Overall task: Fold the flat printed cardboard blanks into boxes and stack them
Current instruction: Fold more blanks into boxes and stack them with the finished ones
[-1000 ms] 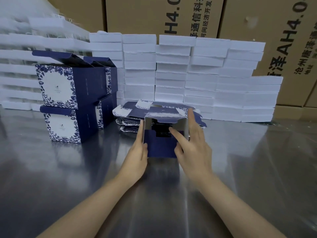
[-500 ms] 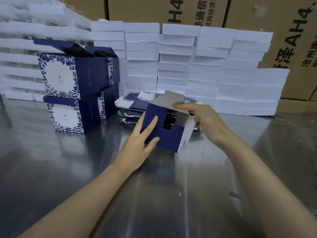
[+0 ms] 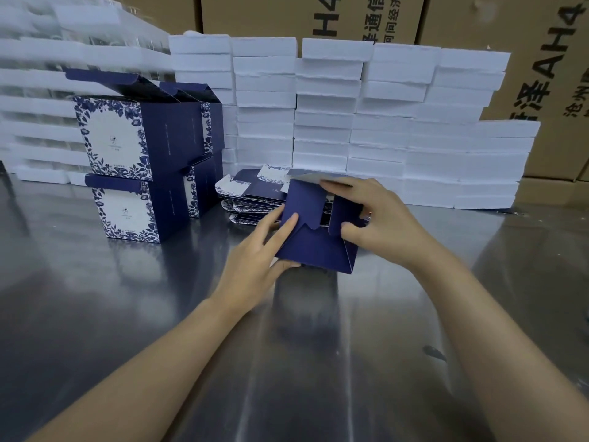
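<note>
A half-folded navy box [image 3: 314, 242] stands on the steel table [image 3: 127, 314] in front of me, its bottom flaps turned toward me. My left hand [image 3: 258, 260] holds its left side, fingers straight on the left flap and thumb under the lower edge. My right hand [image 3: 373, 218] grips the right side, thumb pressing the right flap inward and fingers curled over the top. Behind it lies a pile of flat printed blanks [image 3: 251, 196]. At the left, folded blue-and-white boxes [image 3: 140, 161] are stacked two high.
A wall of white foam slabs [image 3: 382, 122] runs across the back of the table, with brown shipping cartons [image 3: 526, 59] behind it. More white slabs [image 3: 32, 106] are piled at the far left. Bare steel lies between me and the box.
The box has been tipped so its bottom faces me and its flaps are being folded in. My right hand moved from the top edge to the right flap; my left shifted to the left flap.
</note>
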